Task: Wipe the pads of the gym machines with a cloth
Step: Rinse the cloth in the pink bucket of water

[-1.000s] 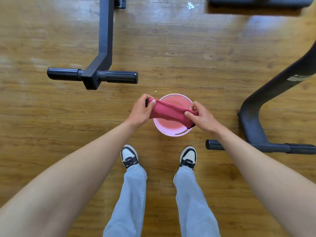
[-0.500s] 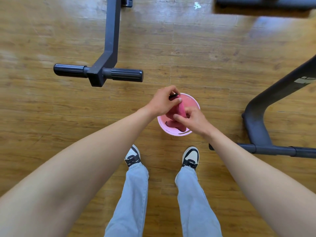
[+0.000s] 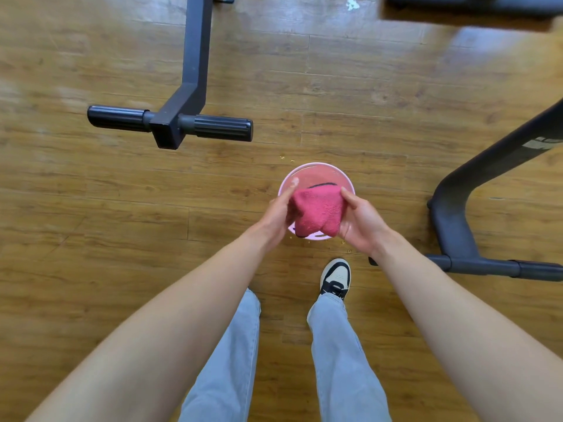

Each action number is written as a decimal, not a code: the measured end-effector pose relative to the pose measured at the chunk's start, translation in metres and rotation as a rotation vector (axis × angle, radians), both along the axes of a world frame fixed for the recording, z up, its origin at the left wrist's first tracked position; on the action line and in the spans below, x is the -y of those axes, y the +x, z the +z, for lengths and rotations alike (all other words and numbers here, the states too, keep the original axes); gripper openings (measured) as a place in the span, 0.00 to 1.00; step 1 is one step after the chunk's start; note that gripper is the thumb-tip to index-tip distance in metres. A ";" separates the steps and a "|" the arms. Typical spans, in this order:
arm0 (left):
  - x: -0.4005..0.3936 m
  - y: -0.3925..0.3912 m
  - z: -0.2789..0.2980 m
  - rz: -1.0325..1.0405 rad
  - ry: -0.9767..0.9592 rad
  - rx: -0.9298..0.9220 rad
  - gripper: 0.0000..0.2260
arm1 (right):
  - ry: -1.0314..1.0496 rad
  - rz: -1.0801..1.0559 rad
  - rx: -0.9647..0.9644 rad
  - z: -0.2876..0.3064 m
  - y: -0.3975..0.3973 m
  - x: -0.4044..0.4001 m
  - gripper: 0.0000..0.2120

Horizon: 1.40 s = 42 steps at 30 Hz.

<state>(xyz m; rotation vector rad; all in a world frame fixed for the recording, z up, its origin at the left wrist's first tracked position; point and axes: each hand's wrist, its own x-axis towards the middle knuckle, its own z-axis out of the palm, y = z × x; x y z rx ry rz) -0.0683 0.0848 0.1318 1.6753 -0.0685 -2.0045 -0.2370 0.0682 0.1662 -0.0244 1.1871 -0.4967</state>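
A pink-red cloth (image 3: 316, 213) with a black edge hangs folded between both hands, above a pink bucket (image 3: 316, 173) that stands on the wooden floor. My left hand (image 3: 278, 213) holds the cloth's left side with the fingers reaching up along it. My right hand (image 3: 361, 222) grips the right side, thumb on top. The bucket's near rim is hidden by the cloth and hands. At the top right, a dark padded bench (image 3: 475, 4) shows only its edge.
A black machine foot with ribbed end grips (image 3: 170, 123) lies on the floor at the upper left. Another black frame leg (image 3: 451, 214) curves down at the right with a floor bar (image 3: 499, 266). My legs and one shoe (image 3: 335, 278) are below the bucket.
The cloth was stretched between both hands, then bunched over the bucket. Now it is folded into a compact wad between both hands, and the view has shifted left.
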 end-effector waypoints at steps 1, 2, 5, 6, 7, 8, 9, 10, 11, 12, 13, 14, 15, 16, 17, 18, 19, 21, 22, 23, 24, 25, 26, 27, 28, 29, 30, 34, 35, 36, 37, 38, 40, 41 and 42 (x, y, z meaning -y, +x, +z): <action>0.000 0.001 -0.001 -0.014 -0.022 0.046 0.16 | -0.012 0.046 -0.037 -0.002 -0.001 0.000 0.19; 0.000 0.003 -0.002 -0.028 -0.040 0.091 0.10 | -0.033 0.095 -0.077 -0.004 -0.002 0.001 0.19; -0.002 0.012 -0.007 -0.017 -0.065 0.141 0.05 | -0.132 0.230 -0.223 -0.006 -0.003 0.005 0.15; -0.002 0.016 -0.008 -0.024 -0.066 0.139 0.06 | -0.154 0.266 -0.261 -0.007 -0.003 0.006 0.12; -0.002 0.020 -0.006 -0.040 -0.070 0.131 0.07 | -0.164 0.288 -0.289 -0.006 -0.003 0.007 0.10; -0.002 0.023 -0.005 -0.062 -0.081 0.116 0.10 | -0.166 0.293 -0.308 -0.007 -0.003 0.007 0.08; -0.002 0.026 -0.003 -0.086 -0.091 0.093 0.13 | -0.169 0.289 -0.330 -0.008 -0.003 0.007 0.08; -0.001 0.028 -0.001 -0.116 -0.104 0.068 0.15 | -0.178 0.285 -0.359 -0.010 -0.003 0.007 0.07; 0.000 0.031 0.002 -0.155 -0.119 0.058 0.18 | -0.195 0.286 -0.394 -0.010 -0.004 0.007 0.06; 0.000 0.032 0.004 -0.205 -0.140 0.071 0.19 | -0.217 0.287 -0.423 -0.011 -0.004 0.006 0.05; 0.001 0.034 0.007 -0.262 -0.164 0.103 0.20 | -0.241 0.290 -0.443 -0.011 -0.006 0.005 0.04; 0.001 0.035 0.007 -0.306 -0.191 0.137 0.21 | -0.262 0.296 -0.459 -0.011 -0.007 0.004 0.05; 0.001 0.036 0.008 -0.329 -0.215 0.165 0.22 | -0.278 0.307 -0.471 -0.010 -0.008 0.004 0.07; 0.001 0.037 0.008 -0.339 -0.236 0.187 0.22 | -0.287 0.313 -0.475 -0.010 -0.010 0.003 0.07; 0.001 0.039 0.008 -0.345 -0.244 0.206 0.22 | -0.293 0.321 -0.470 -0.011 -0.010 0.003 0.06; 0.001 0.040 0.006 -0.351 -0.254 0.220 0.22 | -0.298 0.332 -0.459 -0.012 -0.011 0.002 0.05; 0.001 0.041 0.006 -0.354 -0.257 0.227 0.21 | -0.303 0.348 -0.447 -0.013 -0.011 0.001 0.04; 0.002 0.041 0.004 -0.362 -0.261 0.231 0.20 | -0.297 0.375 -0.419 -0.016 -0.013 0.001 0.07; 0.002 0.041 0.003 -0.368 -0.265 0.230 0.19 | -0.286 0.386 -0.393 -0.016 -0.014 0.001 0.09; 0.002 0.041 0.004 -0.374 -0.268 0.225 0.17 | -0.273 0.394 -0.362 -0.016 -0.015 0.002 0.10; 0.002 0.041 0.003 -0.381 -0.271 0.217 0.15 | -0.258 0.397 -0.328 -0.016 -0.015 0.003 0.11; 0.003 0.040 0.005 -0.379 -0.265 0.203 0.13 | -0.243 0.401 -0.303 -0.014 -0.016 0.005 0.12; 0.004 0.040 0.006 -0.370 -0.251 0.189 0.11 | -0.225 0.404 -0.291 -0.013 -0.016 0.005 0.13; 0.004 0.040 0.007 -0.348 -0.236 0.170 0.10 | -0.208 0.402 -0.293 -0.011 -0.017 0.006 0.14; 0.004 0.041 0.006 -0.324 -0.227 0.149 0.10 | -0.192 0.383 -0.312 -0.011 -0.018 0.007 0.15; 0.004 0.041 0.006 -0.303 -0.222 0.129 0.11 | -0.174 0.346 -0.339 -0.011 -0.018 0.007 0.16; 0.004 0.041 0.005 -0.294 -0.228 0.129 0.11 | -0.154 0.299 -0.365 -0.012 -0.019 0.008 0.16; 0.001 0.034 0.011 -0.245 -0.226 0.209 0.12 | -0.106 0.171 -0.376 -0.015 -0.014 0.010 0.16; 0.000 0.031 0.015 -0.228 -0.219 0.240 0.14 | -0.110 0.175 -0.360 -0.014 -0.013 0.010 0.14; 0.000 0.028 0.017 -0.221 -0.218 0.280 0.17 | -0.131 0.202 -0.351 -0.013 -0.011 0.010 0.13; 0.001 0.027 0.018 -0.216 -0.215 0.309 0.20 | -0.167 0.243 -0.355 -0.012 -0.010 0.010 0.11; 0.001 0.027 0.016 -0.214 -0.212 0.325 0.24 | -0.208 0.287 -0.380 -0.010 -0.010 0.009 0.08; 0.001 0.032 0.014 -0.246 -0.238 0.306 0.32 | -0.274 0.334 -0.429 -0.009 -0.014 0.009 0.12; 0.001 0.035 0.014 -0.303 -0.281 0.304 0.33 | -0.303 0.350 -0.429 -0.010 -0.018 0.009 0.17; 0.001 0.039 0.013 -0.398 -0.340 0.330 0.31 | -0.332 0.378 -0.421 -0.008 -0.022 0.008 0.22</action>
